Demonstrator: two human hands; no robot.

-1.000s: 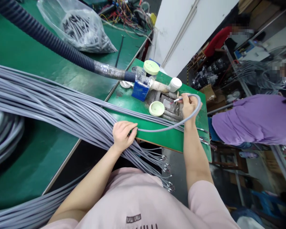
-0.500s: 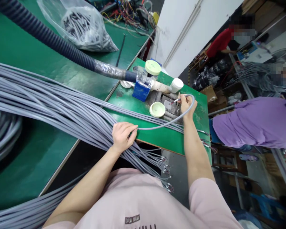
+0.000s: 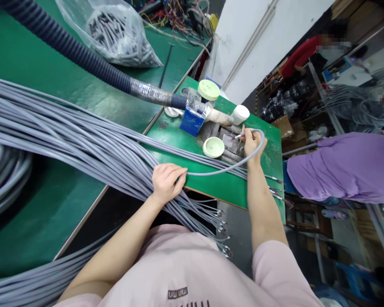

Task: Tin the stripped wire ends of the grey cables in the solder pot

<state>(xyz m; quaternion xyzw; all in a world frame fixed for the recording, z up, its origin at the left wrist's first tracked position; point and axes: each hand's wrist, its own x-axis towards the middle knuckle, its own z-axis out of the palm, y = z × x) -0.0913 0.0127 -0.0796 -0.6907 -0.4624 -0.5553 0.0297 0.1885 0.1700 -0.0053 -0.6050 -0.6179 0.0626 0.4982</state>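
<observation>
Cable [image 3: 238, 165] in U-bend, stripped end [image 3: 233, 139] leftward

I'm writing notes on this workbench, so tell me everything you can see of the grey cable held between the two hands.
The cable is slim and round, with a smooth grey jacket that looks like plastic. From the fingertips of the left hand it bows across the green tabletop, then curls back over the right hand, which pinches it near its end. There a white section shows, then thin, partly reddish wires, splayed. Whether these touch anything below is unclear; beyond the left hand its course is hidden.
</observation>
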